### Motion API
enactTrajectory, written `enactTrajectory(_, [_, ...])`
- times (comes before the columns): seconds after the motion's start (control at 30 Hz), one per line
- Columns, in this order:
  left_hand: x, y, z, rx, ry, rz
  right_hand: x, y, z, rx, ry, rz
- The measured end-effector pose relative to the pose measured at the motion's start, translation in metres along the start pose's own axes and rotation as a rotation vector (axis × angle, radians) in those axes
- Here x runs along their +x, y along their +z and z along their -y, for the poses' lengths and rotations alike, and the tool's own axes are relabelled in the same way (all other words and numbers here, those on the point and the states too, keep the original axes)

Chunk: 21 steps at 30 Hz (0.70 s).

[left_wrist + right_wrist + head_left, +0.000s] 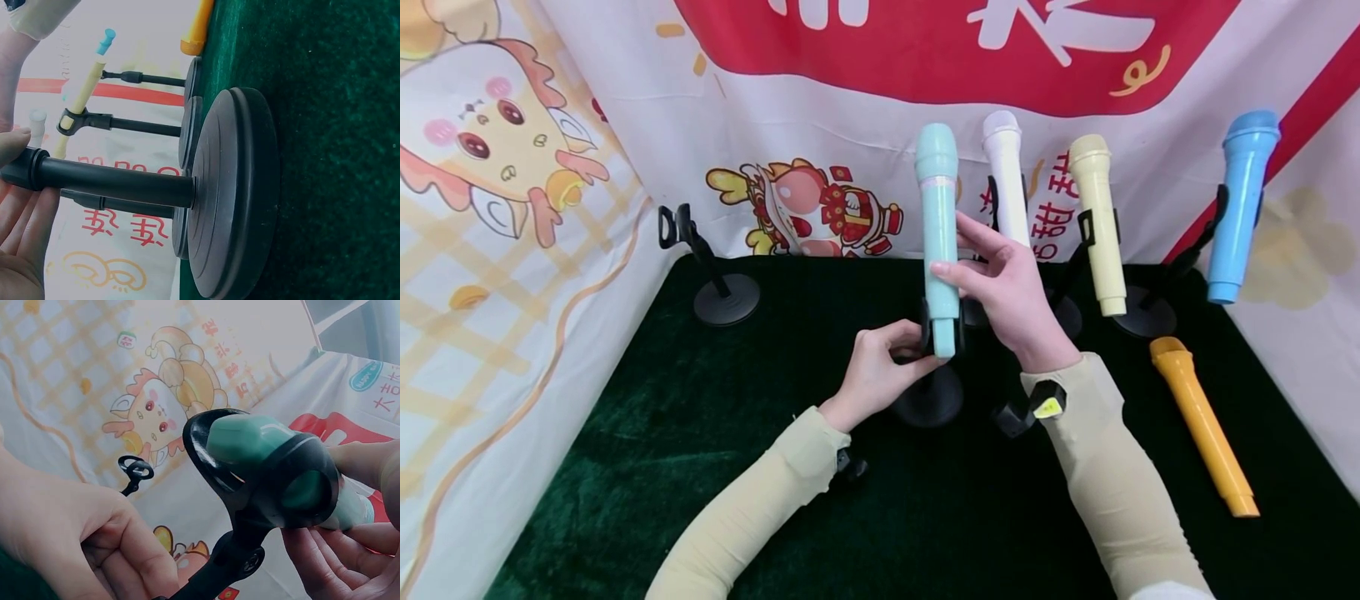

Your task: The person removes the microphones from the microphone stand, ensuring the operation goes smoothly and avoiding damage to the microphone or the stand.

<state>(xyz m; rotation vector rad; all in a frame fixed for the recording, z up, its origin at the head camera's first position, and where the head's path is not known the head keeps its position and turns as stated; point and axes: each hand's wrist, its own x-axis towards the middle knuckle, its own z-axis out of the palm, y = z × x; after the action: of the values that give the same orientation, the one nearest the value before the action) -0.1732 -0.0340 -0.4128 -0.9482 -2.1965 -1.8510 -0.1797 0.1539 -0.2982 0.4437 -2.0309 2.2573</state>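
Note:
A mint-green microphone (pixel 940 225) leans upright in the clip of a black desk stand (pixel 119 181). My right hand (pixel 1011 292) holds the microphone's body between thumb and fingers. Lower down, my left hand (pixel 876 371) grips the top of the stand's post, just under the clip. In the right wrist view the black clip (pixel 250 494) wraps around the lower part of the microphone. The stand's round base (pixel 231 194) rests on the green cloth. A white microphone (pixel 1007 183) stands behind my right hand, its lower part hidden.
A cream microphone (pixel 1101 225) and a blue microphone (pixel 1243 208) sit in stands on the right. An orange microphone (pixel 1206 429) lies on the green cloth (pixel 700 467). At the back left is a stand without a microphone (pixel 726 298). Printed fabric (pixel 625 125) hangs behind.

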Motion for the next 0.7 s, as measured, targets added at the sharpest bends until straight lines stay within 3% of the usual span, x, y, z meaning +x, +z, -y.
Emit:
enactTrajectory(0.27, [0.0,0.0,-0.001,0.0,0.034,-0.005,0.002,0.001,0.004,0.002,-0.011,-0.029])
enactTrajectory(0.7, [0.0,0.0,0.0,0.006,0.038,-0.001,0.013,-0.001,0.008,0.008,-0.003,-0.097])
